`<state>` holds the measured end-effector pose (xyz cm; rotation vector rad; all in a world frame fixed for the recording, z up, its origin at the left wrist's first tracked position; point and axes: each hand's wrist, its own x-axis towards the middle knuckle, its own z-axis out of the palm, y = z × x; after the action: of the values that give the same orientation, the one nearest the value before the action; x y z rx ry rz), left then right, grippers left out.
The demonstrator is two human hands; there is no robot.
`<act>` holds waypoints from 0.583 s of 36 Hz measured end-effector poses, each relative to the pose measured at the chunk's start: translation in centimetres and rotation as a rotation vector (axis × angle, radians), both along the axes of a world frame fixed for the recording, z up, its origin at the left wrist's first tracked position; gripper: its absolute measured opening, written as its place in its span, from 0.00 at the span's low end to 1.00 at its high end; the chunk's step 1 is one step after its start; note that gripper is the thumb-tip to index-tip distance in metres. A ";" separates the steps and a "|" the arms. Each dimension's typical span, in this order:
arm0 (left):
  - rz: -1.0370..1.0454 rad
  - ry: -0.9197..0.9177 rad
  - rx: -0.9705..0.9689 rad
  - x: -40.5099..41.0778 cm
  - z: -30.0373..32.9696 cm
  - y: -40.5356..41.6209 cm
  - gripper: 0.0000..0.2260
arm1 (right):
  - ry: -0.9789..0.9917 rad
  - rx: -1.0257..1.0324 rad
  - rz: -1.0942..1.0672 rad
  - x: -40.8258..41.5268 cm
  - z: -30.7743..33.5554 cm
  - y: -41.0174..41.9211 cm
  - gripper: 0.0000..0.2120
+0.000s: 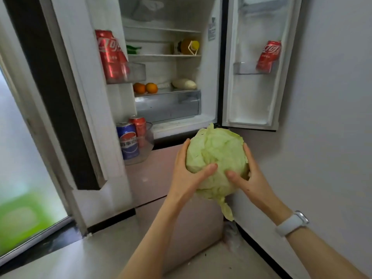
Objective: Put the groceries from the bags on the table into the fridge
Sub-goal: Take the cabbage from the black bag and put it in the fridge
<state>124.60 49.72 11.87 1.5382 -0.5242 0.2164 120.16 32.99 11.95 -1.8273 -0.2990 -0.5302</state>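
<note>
Two hands clamp the cabbage [216, 160] in front of the open fridge [167, 63], left hand [186, 174] and right hand [251, 178] on opposite sides, the free shelf spot between oranges [145, 88] and pale vegetable [184, 83] lying straight ahead and above.

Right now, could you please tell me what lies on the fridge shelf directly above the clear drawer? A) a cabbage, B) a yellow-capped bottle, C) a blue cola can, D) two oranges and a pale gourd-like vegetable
D: two oranges sit at the left and a pale gourd-like vegetable at the right on the shelf above the clear drawer.
</note>
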 end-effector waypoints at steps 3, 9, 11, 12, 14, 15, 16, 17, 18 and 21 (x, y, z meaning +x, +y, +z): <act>0.026 -0.015 -0.068 5.1 1.6 -1.4 0.38 | -0.014 -0.069 -0.009 5.7 1.5 -1.9 0.44; 0.155 -0.068 -0.124 15.3 3.7 -3.7 0.40 | -0.063 -0.100 -0.066 16.8 4.1 -4.1 0.49; 0.178 -0.097 -0.116 19.0 4.5 -4.3 0.42 | -0.093 -0.109 -0.076 20.8 4.8 -4.9 0.49; 0.193 -0.118 -0.108 20.8 4.9 -4.6 0.43 | -0.113 -0.106 -0.070 22.8 5.1 -5.2 0.49; 0.253 -0.163 -0.085 24.3 6.0 -5.4 0.42 | -0.152 -0.102 -0.057 26.9 5.7 -6.0 0.49; 0.290 -0.179 -0.076 26.0 6.7 -5.8 0.42 | -0.167 -0.105 -0.051 28.9 6.1 -6.3 0.49; 0.323 -0.192 -0.067 27.7 7.5 -6.2 0.42 | -0.179 -0.103 -0.036 30.9 6.7 -6.6 0.49; 0.352 -0.200 -0.058 29.4 8.2 -6.6 0.43 | -0.181 -0.093 -0.015 32.9 7.3 -6.9 0.49; 0.371 -0.199 -0.048 31.1 8.8 -6.9 0.43 | -0.180 -0.074 0.009 34.9 7.9 -7.1 0.49; 0.444 -0.187 -0.010 36.0 10.7 -7.6 0.43 | -0.179 -0.015 0.071 40.5 9.4 -7.5 0.47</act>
<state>160.58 42.16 22.57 1.6188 -0.3188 0.7079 160.69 25.51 21.40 -1.7800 -0.4884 -0.6441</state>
